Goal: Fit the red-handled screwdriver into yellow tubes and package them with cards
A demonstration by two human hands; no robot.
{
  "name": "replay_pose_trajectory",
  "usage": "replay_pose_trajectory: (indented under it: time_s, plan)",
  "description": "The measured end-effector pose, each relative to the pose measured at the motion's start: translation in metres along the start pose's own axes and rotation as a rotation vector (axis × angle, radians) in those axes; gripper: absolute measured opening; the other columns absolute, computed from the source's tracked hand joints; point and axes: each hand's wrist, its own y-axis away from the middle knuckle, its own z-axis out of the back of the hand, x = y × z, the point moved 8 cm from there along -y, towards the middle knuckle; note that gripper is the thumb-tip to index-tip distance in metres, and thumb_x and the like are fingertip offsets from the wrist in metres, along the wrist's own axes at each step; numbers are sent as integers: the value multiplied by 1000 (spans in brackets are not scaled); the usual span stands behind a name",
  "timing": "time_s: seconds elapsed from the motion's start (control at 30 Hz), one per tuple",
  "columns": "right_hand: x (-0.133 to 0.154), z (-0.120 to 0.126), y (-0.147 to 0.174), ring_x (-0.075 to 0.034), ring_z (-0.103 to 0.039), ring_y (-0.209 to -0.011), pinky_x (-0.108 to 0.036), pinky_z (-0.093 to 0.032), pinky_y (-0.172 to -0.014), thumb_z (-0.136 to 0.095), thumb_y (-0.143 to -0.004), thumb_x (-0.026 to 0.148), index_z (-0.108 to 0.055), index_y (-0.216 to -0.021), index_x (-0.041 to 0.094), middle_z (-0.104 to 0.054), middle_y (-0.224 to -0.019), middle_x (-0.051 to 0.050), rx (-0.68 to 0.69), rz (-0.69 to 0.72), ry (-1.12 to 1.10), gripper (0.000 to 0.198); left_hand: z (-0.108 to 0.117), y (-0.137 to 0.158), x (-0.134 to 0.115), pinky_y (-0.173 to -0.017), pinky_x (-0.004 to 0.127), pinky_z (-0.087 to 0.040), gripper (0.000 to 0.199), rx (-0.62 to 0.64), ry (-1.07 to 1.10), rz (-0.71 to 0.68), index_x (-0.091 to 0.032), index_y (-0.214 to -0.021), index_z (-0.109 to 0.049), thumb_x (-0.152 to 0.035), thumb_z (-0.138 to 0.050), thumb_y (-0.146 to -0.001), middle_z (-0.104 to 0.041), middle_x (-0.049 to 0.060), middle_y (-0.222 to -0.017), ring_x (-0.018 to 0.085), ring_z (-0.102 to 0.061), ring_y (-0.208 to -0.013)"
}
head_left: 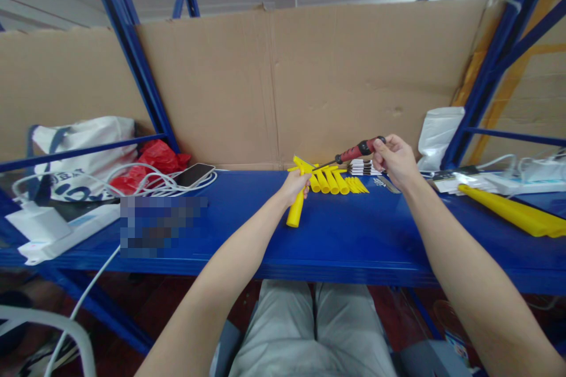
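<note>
My left hand point(295, 185) is wrapped round a yellow plastic scraper point(296, 213), its round handle pointing down toward me and its wide head up. In my right hand point(395, 159) is a screwdriver point(354, 152) with a dark red and black handle, pinched at the butt end. Its shaft slants down left to the scraper's head by my left fingers; whether the tip sits in a screw is too small to tell. Several more yellow scrapers point(331, 181) lie in a row just right of my left hand. Small yellow pointed pieces point(356, 185) lie beside them.
Behind the row is a stack of white-and-dark flat pieces point(363, 166), with small metal parts point(379, 182) nearby. A phone point(194, 175), white cables, a power strip point(84, 228) and a cloth bag point(88, 153) occupy the left. Long yellow pieces point(513, 210) lie at right. Cardboard point(212, 82) stands behind.
</note>
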Motion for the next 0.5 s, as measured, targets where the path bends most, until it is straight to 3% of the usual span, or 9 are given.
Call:
replay_pose_trajectory:
  time_s: [0.5]
  plan:
    - [4,1,2,-6,-38,-28,-19,-27,-29,-78,-56,52,-42,-67,22,-47,-39,9,-80,28,48,48,0,-1,1,-33,17,-25,20,8,-25,1,-19,-69,-38,-8,-43,-85,-39,-9,-46,3,-32,-28]
